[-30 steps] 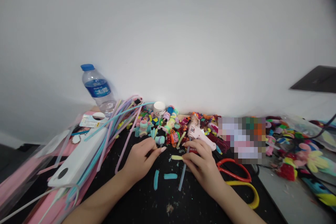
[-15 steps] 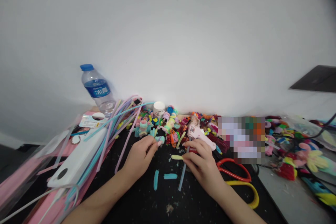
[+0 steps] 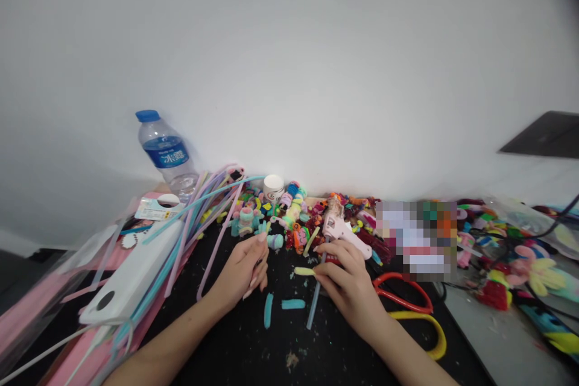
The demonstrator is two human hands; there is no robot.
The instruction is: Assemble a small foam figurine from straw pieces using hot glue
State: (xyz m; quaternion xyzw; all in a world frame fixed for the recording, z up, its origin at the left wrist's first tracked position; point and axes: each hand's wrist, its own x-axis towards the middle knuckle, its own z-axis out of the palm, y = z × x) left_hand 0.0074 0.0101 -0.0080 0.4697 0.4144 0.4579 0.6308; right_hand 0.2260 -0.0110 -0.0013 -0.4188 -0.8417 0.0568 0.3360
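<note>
My right hand [image 3: 348,283] rests on the black tabletop [image 3: 253,350] and pinches one end of a short yellow fuzzy piece [image 3: 303,271]. A grey-blue stick [image 3: 313,304] runs under its fingers. My left hand [image 3: 239,274] lies to the left with its fingers curled in toward the palm. Whether it holds anything, I cannot make out. Two short blue fuzzy pieces [image 3: 268,310] [image 3: 293,304] lie between my hands. A white glue gun [image 3: 341,229] sits just behind my right hand.
A heap of small colourful fuzzy figures [image 3: 289,211] lines the wall. Long pastel pipe cleaners [image 3: 199,217] and a white package [image 3: 131,271] lie at the left near a water bottle [image 3: 165,154]. Red [image 3: 400,289] and yellow [image 3: 427,332] scissors lie at the right.
My left hand has drawn back from the pile and curled its outstretched fingers in toward the palm. My right hand has stayed still on the yellow piece.
</note>
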